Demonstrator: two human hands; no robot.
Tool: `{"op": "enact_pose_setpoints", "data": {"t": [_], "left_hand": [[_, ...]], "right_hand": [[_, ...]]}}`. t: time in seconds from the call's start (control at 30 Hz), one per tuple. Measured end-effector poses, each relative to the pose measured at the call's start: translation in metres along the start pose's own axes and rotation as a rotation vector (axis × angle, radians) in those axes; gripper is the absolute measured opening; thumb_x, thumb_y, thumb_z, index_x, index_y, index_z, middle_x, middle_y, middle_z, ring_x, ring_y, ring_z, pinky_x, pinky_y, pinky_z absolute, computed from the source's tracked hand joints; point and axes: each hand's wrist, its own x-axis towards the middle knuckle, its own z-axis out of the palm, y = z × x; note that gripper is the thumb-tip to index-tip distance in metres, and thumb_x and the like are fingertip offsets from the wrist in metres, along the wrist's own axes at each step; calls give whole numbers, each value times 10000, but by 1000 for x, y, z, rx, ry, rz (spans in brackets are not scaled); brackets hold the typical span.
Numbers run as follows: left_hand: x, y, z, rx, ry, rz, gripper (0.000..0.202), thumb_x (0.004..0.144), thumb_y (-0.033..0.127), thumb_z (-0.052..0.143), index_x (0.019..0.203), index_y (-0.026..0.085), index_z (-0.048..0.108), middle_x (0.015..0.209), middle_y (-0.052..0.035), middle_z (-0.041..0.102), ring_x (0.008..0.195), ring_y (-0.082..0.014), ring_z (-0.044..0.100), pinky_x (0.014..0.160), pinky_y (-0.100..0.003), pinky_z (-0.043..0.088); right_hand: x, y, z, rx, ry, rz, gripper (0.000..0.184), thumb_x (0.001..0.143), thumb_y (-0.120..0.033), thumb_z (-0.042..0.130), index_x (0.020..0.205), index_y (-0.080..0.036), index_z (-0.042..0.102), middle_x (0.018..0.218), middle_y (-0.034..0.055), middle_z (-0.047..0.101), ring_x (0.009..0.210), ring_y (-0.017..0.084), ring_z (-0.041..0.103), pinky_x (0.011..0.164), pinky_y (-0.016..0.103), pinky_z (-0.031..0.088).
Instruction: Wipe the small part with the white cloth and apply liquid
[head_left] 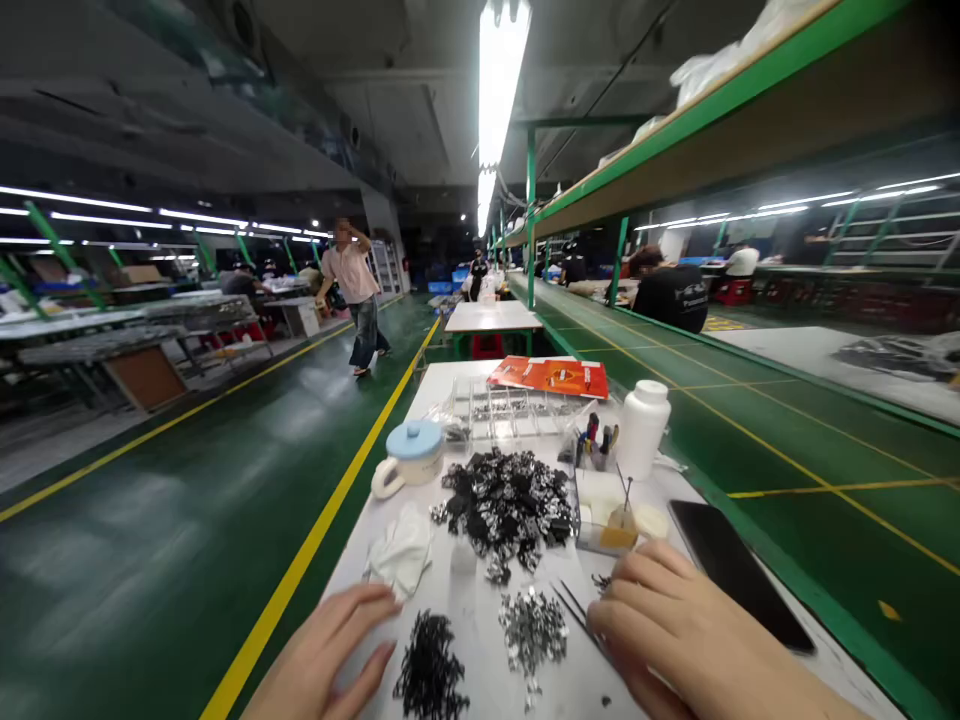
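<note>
My left hand (pixel 330 650) rests at the table's left edge, thumb and fingers apart, holding nothing. Beside its thumb lies a pile of thin black pieces (pixel 431 668). In my right hand (pixel 667 620) is a pair of dark tweezers (pixel 571 606), with the two tips apart and pointing up and left. Small silvery metal pieces (pixel 534 630) lie in a heap just left of the tweezers. Farther up the white table sits a large mound of black and shiny parts (pixel 510 505). A crumpled white tissue (pixel 403 548) lies beyond my left fingertips.
A mug with a blue lid (pixel 415 440) stands at left. Right of the mound are a clear box (pixel 600 500), a white bottle (pixel 643 428) and a black phone (pixel 739 572). Behind sit a clear divided tray (pixel 517 410) and red packets (pixel 551 376). A person (pixel 356 290) walks in the aisle.
</note>
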Motion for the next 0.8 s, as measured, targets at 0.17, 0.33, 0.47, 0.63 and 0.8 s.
{"op": "enact_pose_setpoints", "data": {"t": [0.17,0.33,0.47,0.63,0.8], "left_hand": [[39,8,18,-257,-124,-268,410,860,378,493,1232,221,423,1218,-118,517,1080,-256,534,913,-422,467],[70,15,36,-292,-162,-271,498,817,401,545,1258,235,382,1230,-109,494,1106,-263,498,928,-434,435],[83,16,46,-284,-209,-266,452,794,388,568,1203,233,452,1165,-89,553,1077,-273,511,915,-439,425],[87,16,51,-238,-235,-299,382,816,418,531,1138,217,494,1107,-89,577,926,-251,569,757,-382,485],[90,17,50,-182,-227,-255,381,804,412,547,1130,218,519,1147,-87,563,1046,-263,522,899,-416,427]], "right_hand": [[-14,32,27,-147,-237,196,193,815,-73,359,768,-195,501,736,25,560,712,212,474,681,379,353],[-20,56,46,-179,-340,240,184,803,-60,373,771,-192,496,760,33,575,728,232,504,673,379,344],[-25,59,52,-139,-344,248,199,785,-49,394,803,-205,517,784,33,583,742,243,513,670,377,346],[-32,62,54,-78,-339,266,191,793,-69,408,823,-210,533,808,42,586,761,252,520,661,372,358],[-33,67,55,-30,-356,295,178,800,-77,399,816,-204,522,826,44,579,771,247,515,677,393,378]]}}
